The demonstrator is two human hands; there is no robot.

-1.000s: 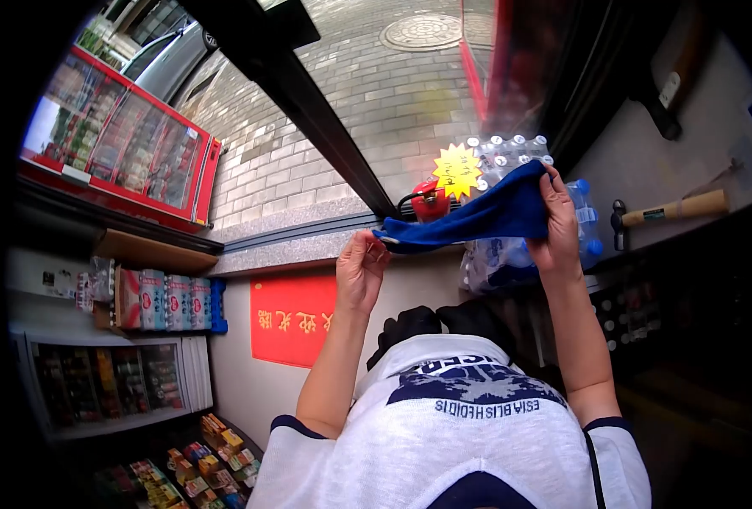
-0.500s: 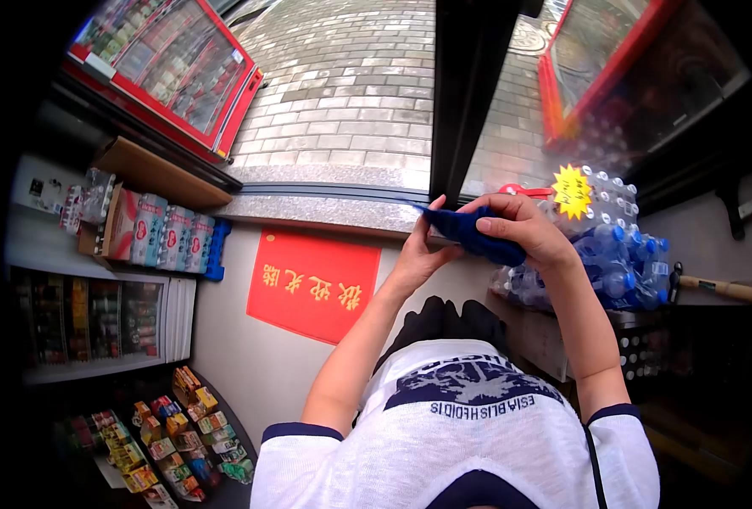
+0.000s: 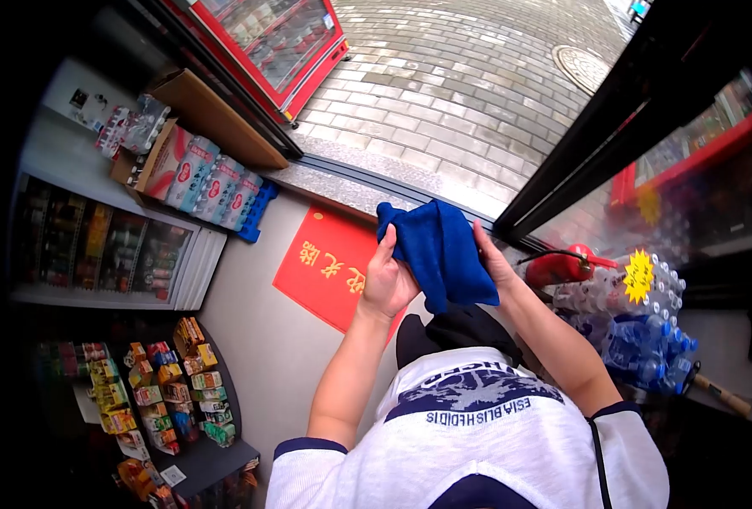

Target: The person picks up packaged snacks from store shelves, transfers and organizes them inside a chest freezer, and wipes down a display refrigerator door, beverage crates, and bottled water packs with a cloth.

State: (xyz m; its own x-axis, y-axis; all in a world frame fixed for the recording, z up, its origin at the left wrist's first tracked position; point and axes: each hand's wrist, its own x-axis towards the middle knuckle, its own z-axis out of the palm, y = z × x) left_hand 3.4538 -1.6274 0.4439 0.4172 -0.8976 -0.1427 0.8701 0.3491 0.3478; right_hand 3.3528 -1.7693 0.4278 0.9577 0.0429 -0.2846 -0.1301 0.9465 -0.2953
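A dark blue cloth (image 3: 445, 252) is held up in front of my body, partly spread out with loose folds and a bunched upper left corner. My left hand (image 3: 388, 278) grips its left side, thumb in front and the other fingers mostly hidden behind the fabric. At the right edge, my right hand (image 3: 496, 257) holds the cloth, with its fingers partly covered. Below and behind the cloth, a red mat (image 3: 323, 273) with yellow characters lies on the pale floor by the doorway.
A red fire extinguisher (image 3: 560, 266) stands right of my hands, near packs of bottled water (image 3: 635, 348). A metal door track (image 3: 401, 188) crosses ahead. On the left are boxed bottles (image 3: 211, 182), a glass-front fridge (image 3: 96, 246) and a snack rack (image 3: 168, 394).
The cloth went from bunched up to opened out between my hands. My right hand moved down and left to its edge. The view turned, swinging the doorway toward the right.
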